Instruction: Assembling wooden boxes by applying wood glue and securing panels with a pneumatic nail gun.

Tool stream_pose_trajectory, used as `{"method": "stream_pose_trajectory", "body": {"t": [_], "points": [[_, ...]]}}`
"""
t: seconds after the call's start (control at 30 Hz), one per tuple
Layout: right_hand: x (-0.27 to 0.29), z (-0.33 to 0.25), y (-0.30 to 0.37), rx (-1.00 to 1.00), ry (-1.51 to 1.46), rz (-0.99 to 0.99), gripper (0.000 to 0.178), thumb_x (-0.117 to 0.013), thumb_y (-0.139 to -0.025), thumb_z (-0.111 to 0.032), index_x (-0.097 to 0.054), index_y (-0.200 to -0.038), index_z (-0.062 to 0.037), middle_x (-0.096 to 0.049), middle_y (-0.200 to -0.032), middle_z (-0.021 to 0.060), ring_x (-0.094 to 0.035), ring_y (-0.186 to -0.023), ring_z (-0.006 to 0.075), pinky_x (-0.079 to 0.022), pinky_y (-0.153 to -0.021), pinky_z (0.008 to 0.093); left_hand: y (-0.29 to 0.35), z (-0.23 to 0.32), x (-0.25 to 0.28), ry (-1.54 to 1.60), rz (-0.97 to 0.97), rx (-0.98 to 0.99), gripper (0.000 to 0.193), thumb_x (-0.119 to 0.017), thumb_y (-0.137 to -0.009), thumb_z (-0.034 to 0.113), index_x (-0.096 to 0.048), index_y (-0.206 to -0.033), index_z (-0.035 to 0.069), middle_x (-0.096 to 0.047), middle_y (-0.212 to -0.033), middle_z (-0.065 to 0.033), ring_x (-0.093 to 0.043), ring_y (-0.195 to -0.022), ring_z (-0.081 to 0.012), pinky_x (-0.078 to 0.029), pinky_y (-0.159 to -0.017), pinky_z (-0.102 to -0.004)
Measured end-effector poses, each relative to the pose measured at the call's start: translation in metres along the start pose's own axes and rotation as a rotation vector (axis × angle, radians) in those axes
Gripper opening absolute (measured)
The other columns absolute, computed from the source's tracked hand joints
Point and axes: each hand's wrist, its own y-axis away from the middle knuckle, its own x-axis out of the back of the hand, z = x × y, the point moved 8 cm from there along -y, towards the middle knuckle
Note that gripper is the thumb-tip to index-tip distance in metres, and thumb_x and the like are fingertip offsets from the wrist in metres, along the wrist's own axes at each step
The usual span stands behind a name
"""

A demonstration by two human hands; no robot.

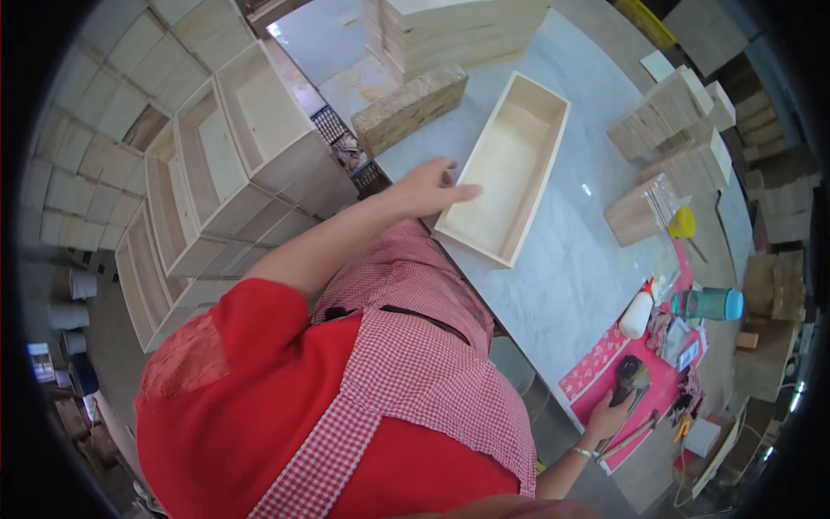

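— Hands first: where do we have them?

— Our left hand (430,189) is stretched out flat, fingers loosely spread and gripping nothing, its fingertips at the near corner of the open wooden box (506,167) on the pale marble table (571,277).

— And the other one?

— Our right hand (608,415) is down at the table's near end, curled around a dark tool (629,378) over the pink patterned mat (596,363).

— What else do we see around the box?

— A rough chipboard block (411,105) lies just beyond it, near the stacked wooden boxes (220,164) to our left. Small wooden pieces (670,130) are heaped on the far side; a white glue bottle (637,313) and a teal bottle (709,304) sit near the mat.
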Motion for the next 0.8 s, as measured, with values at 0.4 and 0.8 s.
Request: {"method": "stream_pose_trajectory", "body": {"t": [0.4,0.8], "points": [[0.069,-0.024,0.012,0.168,-0.373,0.454,0.051,-0.066,-0.09,-0.019,-0.05,-0.128,0.0106,-0.056,-0.111,0.0341,-0.055,-0.1,0.0489,-0.044,-0.09,0.0561,0.094,0.05,0.072,0.432,0.271,-0.052,0.037,-0.06,-0.084,0.011,-0.065,-0.12,0.003,-0.069,-0.108,-0.0097,-0.064,-0.093,-0.0168,-0.051,-0.082,-0.0329],[0.049,-0.117,-0.015,0.559,-0.767,0.569,0.061,-0.071,-0.087,-0.041,-0.055,-0.127,0.0028,-0.064,-0.099,0.0213,-0.064,-0.085,0.0322,-0.053,-0.072,0.0427,0.49,-0.07,0.346,0.216,1.325,0.173,0.037,-0.057,-0.09,0.013,-0.059,-0.125,0.002,-0.069,-0.11,-0.0101,-0.069,-0.088,-0.0158,-0.056,-0.076,-0.0299]]}}
